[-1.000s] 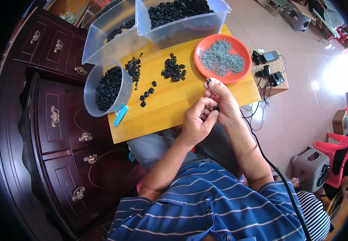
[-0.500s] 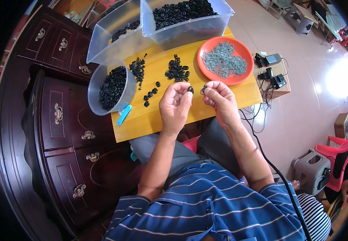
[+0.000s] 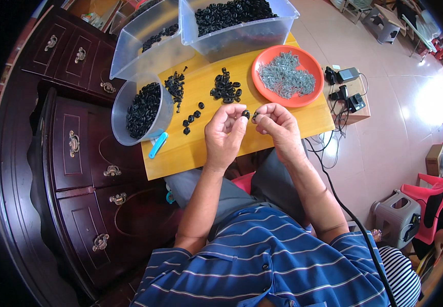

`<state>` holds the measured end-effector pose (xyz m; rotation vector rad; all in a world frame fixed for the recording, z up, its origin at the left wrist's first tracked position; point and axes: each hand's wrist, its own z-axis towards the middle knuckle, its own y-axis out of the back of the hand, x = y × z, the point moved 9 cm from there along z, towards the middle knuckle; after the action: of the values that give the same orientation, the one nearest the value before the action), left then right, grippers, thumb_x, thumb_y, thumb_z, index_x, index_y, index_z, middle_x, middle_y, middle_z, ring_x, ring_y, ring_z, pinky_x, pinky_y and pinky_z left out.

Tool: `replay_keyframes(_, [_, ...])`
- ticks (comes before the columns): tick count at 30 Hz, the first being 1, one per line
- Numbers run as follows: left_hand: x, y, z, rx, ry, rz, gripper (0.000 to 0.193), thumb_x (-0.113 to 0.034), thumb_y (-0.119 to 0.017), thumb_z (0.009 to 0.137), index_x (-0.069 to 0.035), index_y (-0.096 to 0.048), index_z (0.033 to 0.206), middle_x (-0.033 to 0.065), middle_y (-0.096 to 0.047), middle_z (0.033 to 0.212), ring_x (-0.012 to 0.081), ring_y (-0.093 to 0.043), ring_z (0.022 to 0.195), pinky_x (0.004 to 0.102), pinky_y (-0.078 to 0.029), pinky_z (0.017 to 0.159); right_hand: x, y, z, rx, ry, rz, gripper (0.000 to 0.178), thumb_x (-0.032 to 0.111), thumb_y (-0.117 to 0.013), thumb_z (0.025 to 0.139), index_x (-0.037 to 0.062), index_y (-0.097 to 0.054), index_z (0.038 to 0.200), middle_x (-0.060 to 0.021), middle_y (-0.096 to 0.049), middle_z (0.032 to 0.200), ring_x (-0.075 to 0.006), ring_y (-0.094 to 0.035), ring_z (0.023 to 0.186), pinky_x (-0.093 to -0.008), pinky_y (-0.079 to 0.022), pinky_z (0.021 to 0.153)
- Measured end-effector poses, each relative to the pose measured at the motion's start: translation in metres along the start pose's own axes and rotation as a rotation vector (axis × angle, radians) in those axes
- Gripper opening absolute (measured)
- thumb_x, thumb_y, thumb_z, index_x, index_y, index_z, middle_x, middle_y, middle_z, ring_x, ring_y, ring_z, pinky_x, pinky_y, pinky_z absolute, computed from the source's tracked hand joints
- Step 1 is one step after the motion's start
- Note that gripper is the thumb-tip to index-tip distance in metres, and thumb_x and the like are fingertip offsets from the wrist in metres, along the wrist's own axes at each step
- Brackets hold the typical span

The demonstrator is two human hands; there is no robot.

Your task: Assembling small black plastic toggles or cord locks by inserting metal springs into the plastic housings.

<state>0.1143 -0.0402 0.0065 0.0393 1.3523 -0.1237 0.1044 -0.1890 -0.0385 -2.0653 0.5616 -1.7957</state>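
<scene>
Over the near side of the yellow table (image 3: 201, 148), my two hands almost meet. My left hand (image 3: 221, 138) pinches a small black rounded piece (image 3: 245, 114) between thumb and fingers. Facing it, my right hand (image 3: 283, 133) closes thumb and forefinger on another small black piece (image 3: 255, 117); a thin metal pin seems to bridge the narrow gap. Beyond my hands lie a heap of black oval pieces (image 3: 225, 87) and, farther left, a cluster of black stemmed pieces (image 3: 174, 88). Several single black pieces (image 3: 191, 118) form a short row left of my left hand.
An orange plate (image 3: 317, 84) of thin metal pins (image 3: 285, 77) is at the right. Black parts fill a round clear tub (image 3: 167, 110) at left and clear bins (image 3: 231, 47) behind. A blue-handled tool (image 3: 158, 145) lies near the tub; a black cable (image 3: 334, 197) passes my right arm.
My right hand has moved slightly left, bringing its black piece close to the one in my left hand. My left hand has barely shifted.
</scene>
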Motion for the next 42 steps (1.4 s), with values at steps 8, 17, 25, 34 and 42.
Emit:
replay_keyframes(8, [0.005, 0.001, 0.001, 0.012, -0.001, 0.002, 0.021, 0.002, -0.062, 0.099, 0.003, -0.063, 0.120, 0.0018, -0.065, 0.102, 0.0020, -0.058, 0.079, 0.0189, -0.048, 0.071, 0.000, 0.001, 0.002, 0.005, 0.001, -0.001, 0.011, 0.006, -0.068, 0.093, 0.0037, -0.066, 0.104, 0.0017, -0.068, 0.089, -0.0050, -0.060, 0.078, -0.0226, -0.049, 0.073])
replay_keyframes(17, [0.004, 0.000, 0.000, 0.009, -0.002, -0.030, 0.022, 0.002, -0.061, 0.099, 0.003, -0.062, 0.121, 0.0015, -0.065, 0.104, 0.0015, -0.056, 0.079, 0.0185, -0.047, 0.070, 0.000, 0.000, 0.002, 0.002, -0.002, -0.018, 0.011, 0.004, -0.069, 0.093, 0.0028, -0.066, 0.104, 0.0016, -0.067, 0.088, -0.0048, -0.060, 0.076, -0.0219, -0.048, 0.071])
replay_keyframes(25, [0.008, -0.002, -0.001, 0.025, 0.023, -0.011, 0.022, 0.002, -0.062, 0.099, 0.004, -0.063, 0.121, 0.0021, -0.065, 0.104, 0.0026, -0.059, 0.082, 0.0193, -0.049, 0.073, -0.002, 0.001, 0.002, 0.008, -0.008, -0.003, 0.012, 0.003, -0.069, 0.093, 0.0016, -0.065, 0.105, 0.0017, -0.066, 0.088, -0.0048, -0.060, 0.077, -0.0215, -0.048, 0.071])
replay_keyframes(34, [0.006, -0.003, 0.001, 0.047, 0.011, 0.040, 0.023, -0.003, -0.065, 0.099, 0.001, -0.065, 0.121, 0.0007, -0.067, 0.103, 0.0017, -0.057, 0.078, 0.0180, -0.047, 0.066, -0.003, -0.002, 0.000, 0.023, -0.007, -0.006, 0.013, 0.005, -0.069, 0.093, 0.0019, -0.065, 0.106, 0.0006, -0.068, 0.089, -0.0056, -0.060, 0.078, -0.0223, -0.049, 0.073])
replay_keyframes(42, [-0.005, 0.001, 0.008, 0.148, -0.028, 0.168, 0.021, -0.006, -0.066, 0.099, 0.001, -0.070, 0.119, -0.0006, -0.068, 0.104, 0.0024, -0.060, 0.081, 0.0185, -0.049, 0.067, -0.007, 0.000, 0.002, 0.054, 0.024, -0.075, 0.015, 0.008, -0.072, 0.095, 0.0018, -0.067, 0.108, -0.0016, -0.072, 0.091, -0.0059, -0.062, 0.078, -0.0223, -0.050, 0.073])
